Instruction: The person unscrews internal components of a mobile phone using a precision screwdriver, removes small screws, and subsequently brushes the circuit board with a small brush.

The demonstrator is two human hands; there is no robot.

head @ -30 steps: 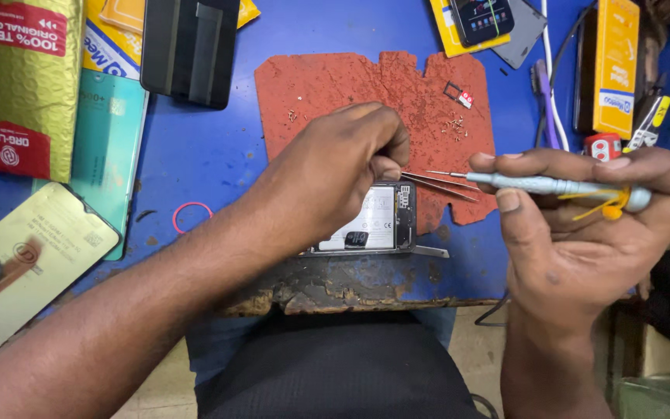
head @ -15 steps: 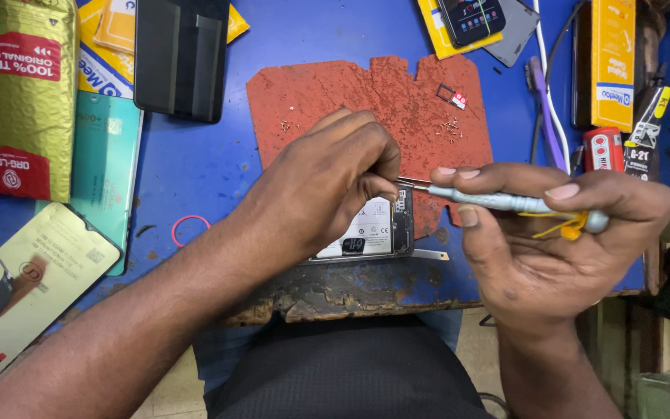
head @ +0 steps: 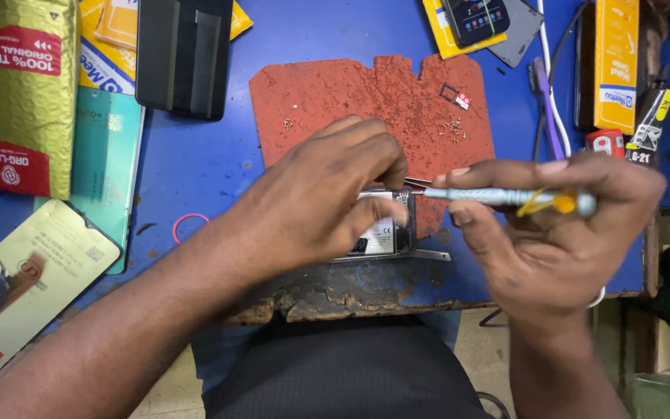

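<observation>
Screwdriver (head: 505, 197) pinched level in my right hand (head: 552, 233), long axis pointing left at the opened phone (head: 385, 225) lying at the bench's near edge on the red mat (head: 327, 93), which my nearer left hand (head: 312, 202) clamps.

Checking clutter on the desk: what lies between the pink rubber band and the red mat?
Only bare blue table, in the head view, between pink rubber band and red mat.

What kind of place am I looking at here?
Probably a phone repair bench: an opened phone lies on a worn red mat, the right hand holds a screwdriver, and a spare screen lies nearby.
</observation>
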